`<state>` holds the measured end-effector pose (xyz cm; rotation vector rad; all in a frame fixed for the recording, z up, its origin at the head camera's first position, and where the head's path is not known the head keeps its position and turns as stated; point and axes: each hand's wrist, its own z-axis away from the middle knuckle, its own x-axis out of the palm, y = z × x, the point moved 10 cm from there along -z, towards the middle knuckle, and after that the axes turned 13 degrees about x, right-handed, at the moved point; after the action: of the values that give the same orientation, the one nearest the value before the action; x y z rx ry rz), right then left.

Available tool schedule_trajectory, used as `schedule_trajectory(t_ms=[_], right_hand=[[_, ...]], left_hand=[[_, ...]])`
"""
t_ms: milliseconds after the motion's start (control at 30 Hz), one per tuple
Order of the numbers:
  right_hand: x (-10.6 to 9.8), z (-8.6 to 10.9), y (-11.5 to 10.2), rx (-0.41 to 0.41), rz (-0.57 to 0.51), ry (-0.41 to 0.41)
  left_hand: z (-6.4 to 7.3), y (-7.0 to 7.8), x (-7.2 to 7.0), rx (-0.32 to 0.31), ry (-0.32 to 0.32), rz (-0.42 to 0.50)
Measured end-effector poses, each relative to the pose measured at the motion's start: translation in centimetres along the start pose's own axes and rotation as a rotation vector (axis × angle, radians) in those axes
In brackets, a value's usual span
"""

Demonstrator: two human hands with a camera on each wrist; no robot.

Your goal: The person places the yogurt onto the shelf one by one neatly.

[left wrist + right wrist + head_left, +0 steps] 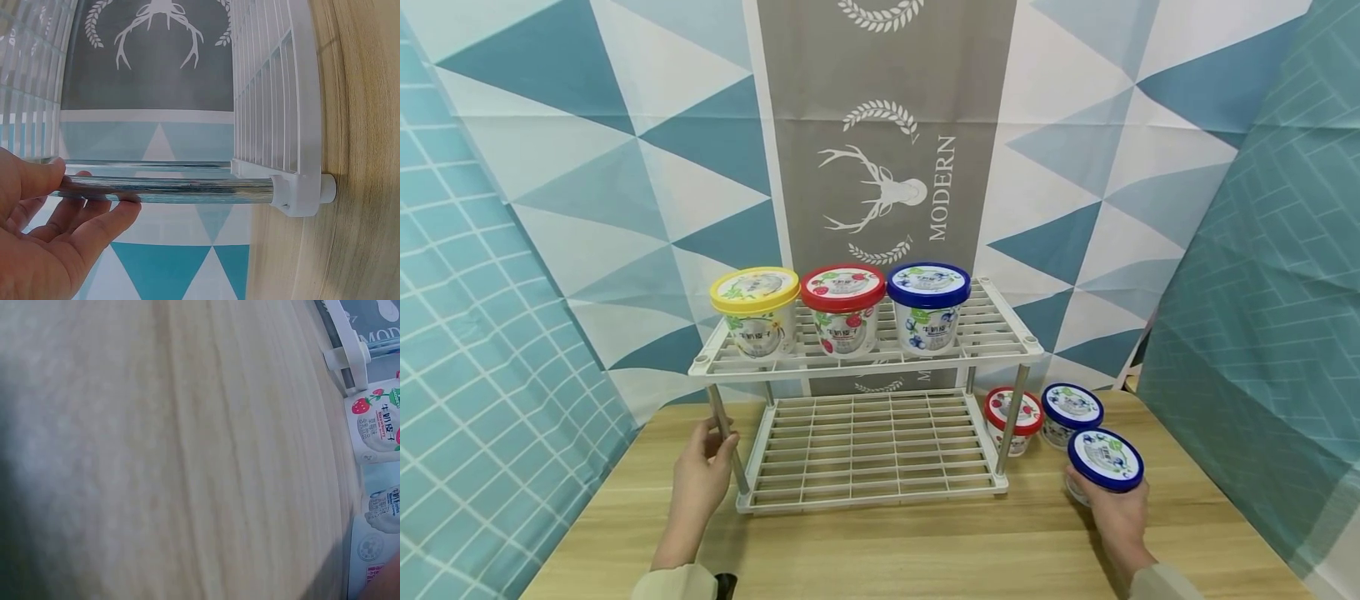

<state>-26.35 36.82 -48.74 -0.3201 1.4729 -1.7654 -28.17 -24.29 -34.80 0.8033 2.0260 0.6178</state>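
My left hand (698,475) is at the front left metal post (727,442) of a white two-tier rack (872,504). In the left wrist view its thumb and fingers (106,228) pinch that post. On the right of the table, my right hand (1116,512) grips an upright tub with a blue lid (1106,459). Behind the held tub stand another blue-lidded tub (1072,405) and a red-lidded tub (1013,412), the red one beside the rack's right post. Only a sliver of the right hand (384,584) appears in the right wrist view.
On the rack's top shelf stand a yellow-lidded tub (758,321), a red-lidded tub (844,317) and a blue-lidded tub (928,312) in a row. The lower shelf (872,442) is a slatted grid. Under everything is a wood-grain table (880,554), with patterned cloth (692,142) behind.
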Motion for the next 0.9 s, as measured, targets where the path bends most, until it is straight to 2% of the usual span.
schedule_trajectory(t_ms=[167, 433, 767, 900], right_hand=[[-0.15, -0.18, -0.03, -0.003, 0.013, 0.002], [-0.37, -0.40, -0.29, -0.014, 0.098, -0.027], [-0.58, -0.35, -0.49, -0.041, 0.110, -0.064], [-0.36, -0.36, -0.59, -0.039, 0.143, -0.108]], left_hand=[[0.00, -0.04, 0.06, -0.009, -0.004, 0.003], [-0.03, -0.01, -0.02, 0.012, 0.014, -0.005], [-0.10, 0.30, -0.09, 0.035, 0.030, -0.026], [-0.13, 0.42, -0.19, 0.047, 0.039, -0.036]])
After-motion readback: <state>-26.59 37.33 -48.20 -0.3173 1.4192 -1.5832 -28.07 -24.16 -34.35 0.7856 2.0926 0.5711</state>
